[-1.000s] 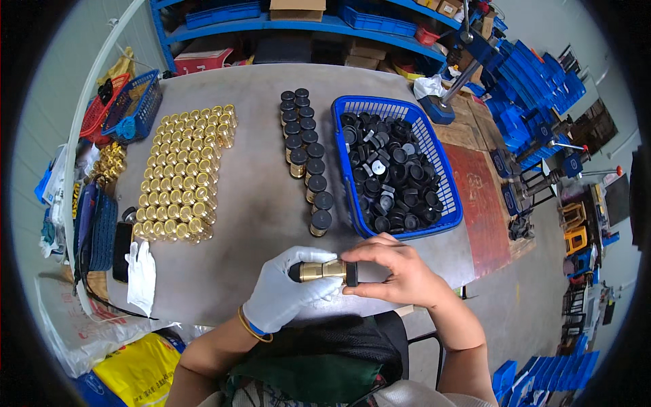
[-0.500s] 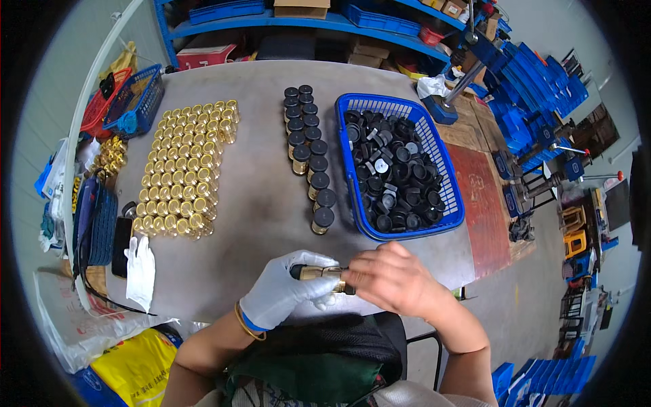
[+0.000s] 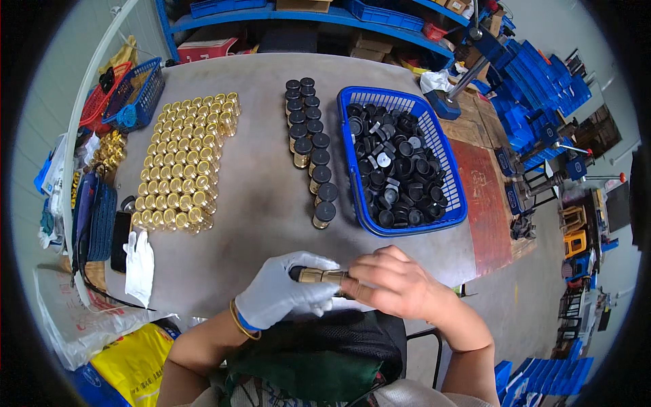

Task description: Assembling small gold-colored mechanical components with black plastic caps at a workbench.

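Note:
Over the table's near edge, my left hand (image 3: 279, 292), in a white glove, is closed around a brass fitting (image 3: 320, 276) held level. A black cap shows at the fitting's left end. My bare right hand (image 3: 400, 283) has its fingers wrapped round the right end and hides most of it. Ahead of my hands stand two rows of brass fittings with black caps on top (image 3: 321, 157). Right of them, a blue basket (image 3: 350, 166) holds many loose black caps (image 3: 407, 163). Many uncapped brass fittings (image 3: 178, 169) stand packed in rows on the left.
A white glove (image 3: 139, 268) and a dark phone (image 3: 121, 241) lie at the table's left edge. Behind them are loose brass parts (image 3: 108, 150), a blue basket (image 3: 146, 95) and a red basket (image 3: 98, 102). A hand press (image 3: 444, 105) stands far right; blue shelving (image 3: 271, 17) runs behind.
My right fingers have shifted slightly on the fitting's right end. My left hand keeps its hold. The whole view has tilted a little, so the table sits slightly higher.

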`<act>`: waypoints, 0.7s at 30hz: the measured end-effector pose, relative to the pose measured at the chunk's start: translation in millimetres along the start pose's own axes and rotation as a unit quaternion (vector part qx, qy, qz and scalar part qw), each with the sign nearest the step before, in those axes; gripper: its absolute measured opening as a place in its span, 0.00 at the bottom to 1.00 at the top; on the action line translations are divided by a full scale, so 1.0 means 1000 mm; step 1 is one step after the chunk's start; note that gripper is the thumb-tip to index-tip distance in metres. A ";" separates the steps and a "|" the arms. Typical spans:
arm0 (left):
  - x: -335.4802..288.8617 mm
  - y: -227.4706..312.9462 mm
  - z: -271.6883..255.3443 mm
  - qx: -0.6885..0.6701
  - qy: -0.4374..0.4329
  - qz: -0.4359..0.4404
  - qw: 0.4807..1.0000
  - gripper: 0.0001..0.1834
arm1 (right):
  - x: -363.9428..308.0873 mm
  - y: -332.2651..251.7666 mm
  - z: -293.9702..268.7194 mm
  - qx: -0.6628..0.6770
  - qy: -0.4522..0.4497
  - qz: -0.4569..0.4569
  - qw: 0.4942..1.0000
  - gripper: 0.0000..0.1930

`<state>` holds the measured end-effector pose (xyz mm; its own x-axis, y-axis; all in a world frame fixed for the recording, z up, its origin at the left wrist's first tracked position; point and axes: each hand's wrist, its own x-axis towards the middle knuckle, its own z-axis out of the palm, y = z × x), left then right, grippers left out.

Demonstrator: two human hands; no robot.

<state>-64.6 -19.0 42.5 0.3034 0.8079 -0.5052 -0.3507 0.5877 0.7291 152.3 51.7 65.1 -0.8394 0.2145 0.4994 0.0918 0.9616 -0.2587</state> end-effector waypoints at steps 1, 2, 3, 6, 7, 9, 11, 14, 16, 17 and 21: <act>0.002 -0.002 -0.004 -0.002 0.003 0.001 1.000 0.18 | 0.004 -0.002 -0.003 0.002 -0.001 -0.002 1.000 0.13; 0.007 -0.007 -0.009 -0.055 -0.035 -0.025 0.998 0.18 | 0.008 -0.004 -0.006 -0.013 -0.012 -0.022 1.000 0.12; 0.009 -0.009 -0.012 -0.108 -0.073 -0.050 0.990 0.18 | 0.010 -0.006 -0.007 -0.028 -0.024 -0.042 0.998 0.10; 0.005 -0.013 -0.002 0.142 0.011 0.159 0.977 0.17 | -0.003 0.001 -0.002 0.072 -0.096 0.126 0.985 0.11; 0.003 -0.012 0.001 0.143 0.009 0.159 0.977 0.17 | -0.007 0.004 -0.001 0.160 -0.161 0.259 0.939 0.13; -0.002 -0.008 0.006 0.052 -0.008 0.094 0.994 0.18 | -0.012 0.007 0.011 0.173 -0.163 0.259 0.936 0.17; -0.001 -0.009 0.002 0.067 0.005 0.085 0.994 0.19 | -0.005 0.004 0.017 0.131 0.022 0.179 0.975 0.18; -0.003 -0.005 -0.002 0.195 0.041 0.168 0.966 0.20 | -0.009 0.008 0.022 0.158 0.001 0.196 0.968 0.17; -0.010 -0.003 0.003 0.413 0.063 0.333 0.845 0.20 | -0.008 0.005 0.026 0.319 -0.075 0.373 0.868 0.20; -0.010 -0.002 0.001 0.418 0.063 0.331 0.843 0.20 | -0.006 0.007 0.028 0.321 -0.070 0.372 0.868 0.20; 0.010 0.007 -0.009 0.463 0.157 0.448 0.749 0.25 | -0.008 0.019 0.034 0.355 -0.012 0.377 0.855 0.20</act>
<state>-72.2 -6.2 38.7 0.0395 0.9158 0.3998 0.5189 -0.3607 0.7750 142.0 62.1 27.9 -0.6973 0.7153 -0.0461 0.2704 0.2029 -0.9411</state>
